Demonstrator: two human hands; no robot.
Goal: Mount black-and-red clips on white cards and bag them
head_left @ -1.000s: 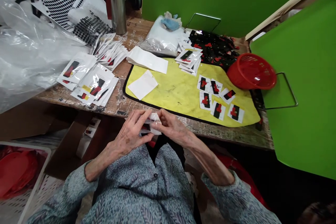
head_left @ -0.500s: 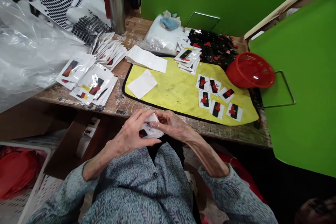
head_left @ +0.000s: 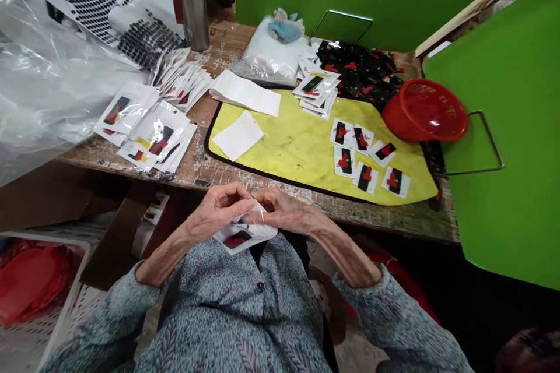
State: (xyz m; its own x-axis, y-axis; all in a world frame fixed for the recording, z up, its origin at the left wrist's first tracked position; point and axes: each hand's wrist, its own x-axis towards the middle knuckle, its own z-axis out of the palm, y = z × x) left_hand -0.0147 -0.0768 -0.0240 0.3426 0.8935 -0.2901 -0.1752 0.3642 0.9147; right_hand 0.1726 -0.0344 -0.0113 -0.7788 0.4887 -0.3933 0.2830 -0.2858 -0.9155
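Note:
Between my two hands, over my lap at the table's front edge, is a clear plastic packet (head_left: 245, 234) with a white back and a black-and-red piece inside. My left hand (head_left: 223, 207) pinches its upper edge between thumb and fingers. From the other side my right hand (head_left: 284, 208) grips the packet's upper right corner, its fingertips partly hidden. On the yellow mat (head_left: 289, 151) ahead, several small white cards (head_left: 345, 160) with black-and-red pieces lie in loose rows. A blank white sheet (head_left: 238, 135) rests at the mat's left.
Filled packets (head_left: 160, 134) are piled on the left of the table. A red basket (head_left: 424, 111) stands at the right beside a heap of black and red pieces (head_left: 354, 73). A steel flask (head_left: 195, 6) and a stuffed plastic bag (head_left: 273, 55) are at the back. Green boards (head_left: 503, 128) close the right side.
My left hand has drawn its fingers in from a spread hold to a pinch at the packet's top. More of the packet and its black-and-red piece now shows.

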